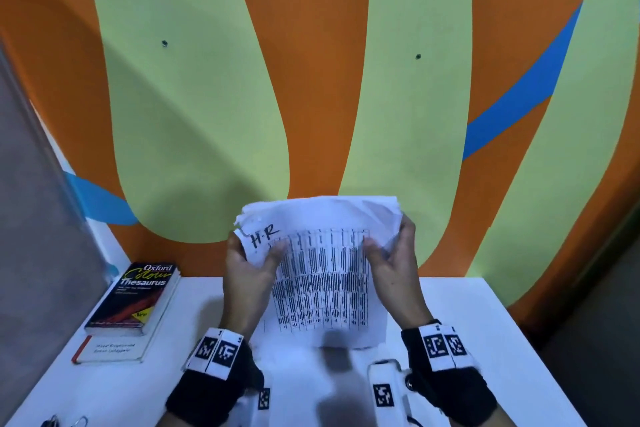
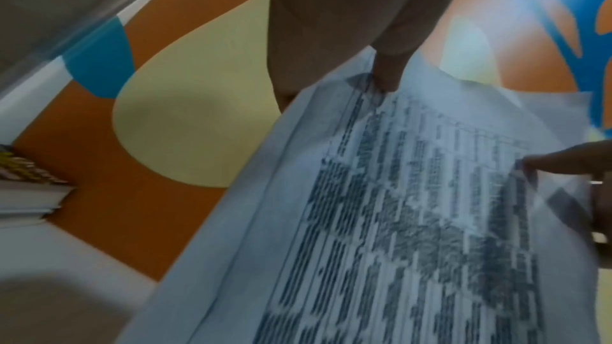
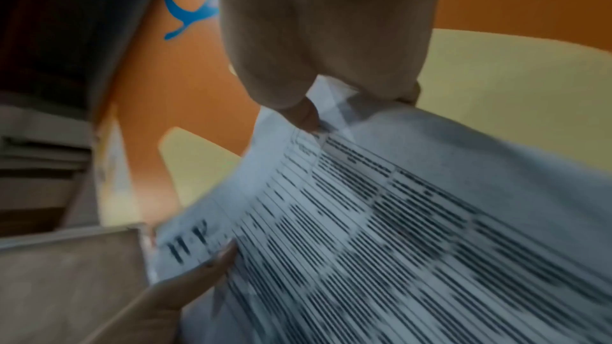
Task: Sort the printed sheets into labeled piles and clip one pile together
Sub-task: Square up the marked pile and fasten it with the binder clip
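Two hands, left (image 1: 246, 274) and right (image 1: 394, 265), are pinching a stack of printed sheets (image 1: 325, 274) marked "H.R" up off the surface (image 1: 485, 340); an "Oxford Colour Thesaurus" (image 1: 136, 298) is lying nearby.

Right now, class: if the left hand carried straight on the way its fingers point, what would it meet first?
Probably the painted wall behind the desk: the left hand, gripping the sheets, points up and away. Depth is unclear.

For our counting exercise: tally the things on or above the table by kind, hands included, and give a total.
Books: 2, the Oxford Colour Thesaurus stacked on a white book
Stack of printed sheets: 1
Hands: 2, left hand, right hand
Binder clips, partly cut off: seemingly 2
Total: 7
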A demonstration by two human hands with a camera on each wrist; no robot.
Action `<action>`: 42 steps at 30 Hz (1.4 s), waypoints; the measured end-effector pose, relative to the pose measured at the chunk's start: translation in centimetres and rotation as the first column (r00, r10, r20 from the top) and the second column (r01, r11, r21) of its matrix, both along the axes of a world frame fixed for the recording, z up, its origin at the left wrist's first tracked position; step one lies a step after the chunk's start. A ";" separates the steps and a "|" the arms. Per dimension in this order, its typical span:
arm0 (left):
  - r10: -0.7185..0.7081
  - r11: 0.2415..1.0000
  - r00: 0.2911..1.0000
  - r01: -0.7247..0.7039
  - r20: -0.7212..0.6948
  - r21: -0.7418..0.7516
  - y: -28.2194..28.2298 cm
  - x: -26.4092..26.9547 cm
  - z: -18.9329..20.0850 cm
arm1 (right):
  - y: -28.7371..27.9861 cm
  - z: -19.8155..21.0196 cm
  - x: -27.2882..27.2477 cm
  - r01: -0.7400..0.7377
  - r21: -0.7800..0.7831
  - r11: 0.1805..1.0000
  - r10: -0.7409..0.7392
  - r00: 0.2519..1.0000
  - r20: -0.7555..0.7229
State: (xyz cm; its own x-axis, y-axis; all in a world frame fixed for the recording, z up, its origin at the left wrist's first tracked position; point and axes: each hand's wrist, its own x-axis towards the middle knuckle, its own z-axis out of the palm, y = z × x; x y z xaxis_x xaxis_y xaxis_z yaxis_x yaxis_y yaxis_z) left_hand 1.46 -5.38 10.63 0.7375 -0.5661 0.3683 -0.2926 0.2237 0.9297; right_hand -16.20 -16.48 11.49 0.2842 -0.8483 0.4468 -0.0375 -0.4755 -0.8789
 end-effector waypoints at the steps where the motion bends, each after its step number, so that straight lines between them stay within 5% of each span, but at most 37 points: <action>1: -0.011 0.999 1.000 0.011 0.009 0.050 0.0 0.1 -0.8 | -0.2 -0.9 0.1 0.012 0.033 0.999 -0.009 0.998 -0.067; 5: 0.008 0.988 1.000 -0.009 0.009 0.156 -0.5 -0.2 -3.0 | -0.5 -3.5 0.3 0.076 0.035 0.996 -0.069 0.982 -0.177; 10: -0.005 1.000 0.999 0.005 0.047 0.008 -0.8 -0.2 -0.9 | -0.3 -2.1 0.6 0.124 -0.021 0.992 -0.125 0.990 -0.063; 15: -0.090 0.967 0.982 0.046 0.165 0.252 -0.3 1.7 -4.0 | -1.0 -4.0 0.2 0.040 0.064 0.997 -0.032 0.991 -0.129; 22: -0.009 0.995 0.998 0.003 0.061 0.101 -0.8 0.8 -2.8 | -0.6 -3.1 0.9 0.116 -0.040 0.992 -0.119 0.990 -0.074; 28: 0.004 0.986 0.996 -0.018 0.089 0.163 -0.3 0.9 -2.5 | -0.7 -3.6 -0.1 -0.014 0.044 0.999 0.019 0.993 -0.117; 35: -0.002 0.999 0.995 -0.002 0.102 0.046 -0.4 0.5 -1.2 | -0.6 -2.4 0.1 0.025 0.053 0.998 -0.021 0.997 -0.075; 42: -0.048 0.992 0.992 0.033 0.118 0.121 -0.3 1.4 -1.9 | -1.4 -2.9 -0.6 -0.046 0.081 0.996 0.055 0.993 -0.107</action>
